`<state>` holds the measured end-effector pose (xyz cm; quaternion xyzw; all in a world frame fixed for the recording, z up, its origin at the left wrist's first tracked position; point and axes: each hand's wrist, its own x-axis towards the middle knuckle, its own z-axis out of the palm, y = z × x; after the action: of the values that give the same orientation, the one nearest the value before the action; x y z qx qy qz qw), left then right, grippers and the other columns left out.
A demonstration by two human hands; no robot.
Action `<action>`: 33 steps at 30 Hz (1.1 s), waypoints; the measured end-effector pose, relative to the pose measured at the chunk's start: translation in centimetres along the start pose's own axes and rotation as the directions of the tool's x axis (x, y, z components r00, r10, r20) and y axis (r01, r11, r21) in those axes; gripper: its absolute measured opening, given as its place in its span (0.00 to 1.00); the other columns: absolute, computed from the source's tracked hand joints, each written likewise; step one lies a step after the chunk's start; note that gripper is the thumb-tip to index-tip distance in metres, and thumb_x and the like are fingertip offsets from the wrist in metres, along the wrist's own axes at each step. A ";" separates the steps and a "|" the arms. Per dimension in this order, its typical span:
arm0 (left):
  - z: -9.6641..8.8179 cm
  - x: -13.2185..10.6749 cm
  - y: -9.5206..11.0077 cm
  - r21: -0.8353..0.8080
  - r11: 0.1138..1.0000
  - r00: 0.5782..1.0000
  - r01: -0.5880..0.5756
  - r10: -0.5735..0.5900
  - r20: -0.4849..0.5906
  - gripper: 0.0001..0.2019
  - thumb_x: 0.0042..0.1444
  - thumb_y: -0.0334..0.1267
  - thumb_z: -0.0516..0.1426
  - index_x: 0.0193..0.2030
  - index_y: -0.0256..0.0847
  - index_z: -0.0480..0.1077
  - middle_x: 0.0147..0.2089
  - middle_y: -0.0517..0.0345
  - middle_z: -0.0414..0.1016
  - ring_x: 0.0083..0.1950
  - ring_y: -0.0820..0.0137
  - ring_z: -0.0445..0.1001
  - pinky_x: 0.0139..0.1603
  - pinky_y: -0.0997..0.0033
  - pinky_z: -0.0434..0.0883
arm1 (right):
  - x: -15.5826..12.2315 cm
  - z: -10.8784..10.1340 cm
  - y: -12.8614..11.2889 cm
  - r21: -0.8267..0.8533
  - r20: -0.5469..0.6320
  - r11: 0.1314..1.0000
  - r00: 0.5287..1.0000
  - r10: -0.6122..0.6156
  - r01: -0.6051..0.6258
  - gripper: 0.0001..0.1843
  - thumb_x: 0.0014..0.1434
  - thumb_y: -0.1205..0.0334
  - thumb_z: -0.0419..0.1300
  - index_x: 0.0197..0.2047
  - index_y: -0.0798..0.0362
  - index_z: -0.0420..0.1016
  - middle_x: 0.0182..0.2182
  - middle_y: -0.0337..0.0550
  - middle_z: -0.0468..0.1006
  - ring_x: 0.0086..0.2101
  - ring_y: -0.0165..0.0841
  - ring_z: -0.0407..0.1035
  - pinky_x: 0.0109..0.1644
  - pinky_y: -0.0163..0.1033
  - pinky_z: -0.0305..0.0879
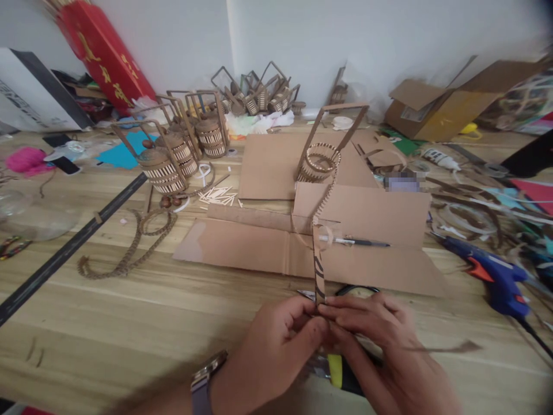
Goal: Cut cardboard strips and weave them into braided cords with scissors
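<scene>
My left hand (285, 340), with a watch (207, 369) on its wrist, pinches the near end of a narrow cardboard strip (318, 268) with dark printed marks. The fingers of my right hand (384, 346) press together on the same end; a thin brown sliver (444, 348) sticks out across that hand. Away from me the strip turns into a notched, toothed edge that curves up to a small cardboard basket (318, 167) with a tall handle. Partly hidden under my hands lies a yellow-and-black tool (336, 369), its kind unclear.
Flattened cardboard (242, 245) lies ahead with a pen (363, 242) on it. A blue glue gun (488, 276) rests at the right, near brown scraps. Finished lidded baskets (162, 170), small sticks (220, 197) and a braided cord (129, 253) are at the left. An open box (449, 104) stands behind.
</scene>
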<state>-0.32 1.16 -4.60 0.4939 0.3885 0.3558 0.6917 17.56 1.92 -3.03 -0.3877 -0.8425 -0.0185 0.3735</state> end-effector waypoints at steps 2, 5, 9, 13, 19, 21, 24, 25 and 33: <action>-0.1 0.1 -0.1 0.051 0.998 0.999 -0.032 0.033 -0.016 0.18 0.68 0.49 0.54 0.45 0.36 0.77 0.36 0.56 0.76 0.39 0.70 0.74 0.41 0.75 0.69 | 0.2 0.0 0.1 -0.013 0.000 1.000 1.000 -0.024 0.024 0.04 0.66 0.65 0.56 0.41 0.46 0.71 0.35 0.36 0.86 0.36 0.33 0.81 0.42 0.43 0.68; -0.2 0.2 0.0 0.074 0.996 0.998 -0.054 0.055 -0.019 0.17 0.69 0.47 0.53 0.44 0.37 0.77 0.35 0.57 0.75 0.38 0.71 0.73 0.41 0.76 0.68 | 0.3 0.1 0.2 -0.061 0.006 0.996 0.998 -0.064 0.064 0.04 0.66 0.65 0.57 0.42 0.47 0.72 0.36 0.37 0.86 0.38 0.34 0.81 0.43 0.43 0.66; 0.0 0.1 0.1 0.072 0.996 0.998 -0.043 0.046 -0.034 0.15 0.68 0.45 0.54 0.39 0.36 0.75 0.32 0.60 0.72 0.35 0.73 0.71 0.37 0.78 0.67 | 0.2 0.0 0.3 -0.041 0.014 0.997 0.998 -0.068 0.069 0.06 0.65 0.68 0.57 0.42 0.47 0.72 0.36 0.35 0.86 0.38 0.32 0.81 0.44 0.42 0.66; 0.3 0.0 0.1 0.017 1.000 0.999 -0.001 0.001 -0.032 0.17 0.66 0.48 0.55 0.38 0.35 0.75 0.31 0.58 0.73 0.33 0.73 0.72 0.36 0.77 0.69 | -0.1 -0.1 0.2 -0.055 0.016 0.998 0.999 -0.028 0.029 0.06 0.65 0.67 0.56 0.41 0.46 0.71 0.34 0.35 0.86 0.35 0.33 0.80 0.41 0.42 0.66; 0.2 0.1 -0.2 -0.064 0.997 0.999 0.052 -0.052 0.001 0.23 0.62 0.56 0.59 0.44 0.34 0.77 0.31 0.55 0.77 0.34 0.71 0.75 0.37 0.75 0.71 | -0.2 -0.2 0.1 -0.046 0.009 0.999 1.000 0.011 -0.010 0.06 0.64 0.68 0.56 0.41 0.46 0.70 0.32 0.37 0.85 0.34 0.35 0.80 0.40 0.44 0.68; 0.0 0.2 -0.3 -0.065 0.997 0.999 0.042 -0.042 0.006 0.22 0.62 0.55 0.59 0.46 0.34 0.77 0.32 0.56 0.76 0.35 0.71 0.75 0.37 0.75 0.70 | 0.0 -0.2 0.0 -0.032 -0.004 0.999 1.000 -0.010 0.010 0.06 0.64 0.68 0.56 0.41 0.46 0.70 0.31 0.36 0.85 0.33 0.34 0.80 0.40 0.43 0.67; -0.3 0.3 -0.2 0.008 1.000 1.000 -0.006 0.006 -0.001 0.19 0.66 0.51 0.56 0.45 0.35 0.77 0.34 0.57 0.76 0.37 0.71 0.74 0.38 0.76 0.69 | 0.4 -0.1 0.0 -0.034 0.011 0.999 0.999 -0.032 0.032 0.06 0.64 0.67 0.57 0.39 0.45 0.71 0.32 0.34 0.86 0.34 0.34 0.81 0.41 0.42 0.66; -0.3 0.3 -0.2 0.033 0.999 1.000 -0.022 0.022 -0.006 0.18 0.67 0.49 0.55 0.45 0.36 0.78 0.34 0.56 0.76 0.37 0.71 0.73 0.39 0.76 0.68 | 0.5 -0.1 0.0 -0.043 0.009 0.998 0.999 -0.035 0.035 0.06 0.64 0.66 0.57 0.39 0.45 0.72 0.33 0.34 0.86 0.35 0.34 0.81 0.42 0.43 0.66; 0.1 0.0 0.2 0.054 0.998 1.000 -0.017 0.017 -0.013 0.16 0.68 0.45 0.53 0.43 0.35 0.77 0.33 0.57 0.74 0.35 0.72 0.72 0.35 0.77 0.67 | -0.1 -0.2 0.1 -0.074 0.051 0.996 0.998 -0.040 0.044 0.06 0.67 0.66 0.55 0.43 0.46 0.70 0.35 0.36 0.86 0.36 0.34 0.81 0.42 0.44 0.67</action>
<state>-0.24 1.17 -4.40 0.5132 0.3982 0.3544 0.6726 17.76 1.85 -2.99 -0.3839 -0.8582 -0.0482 0.3373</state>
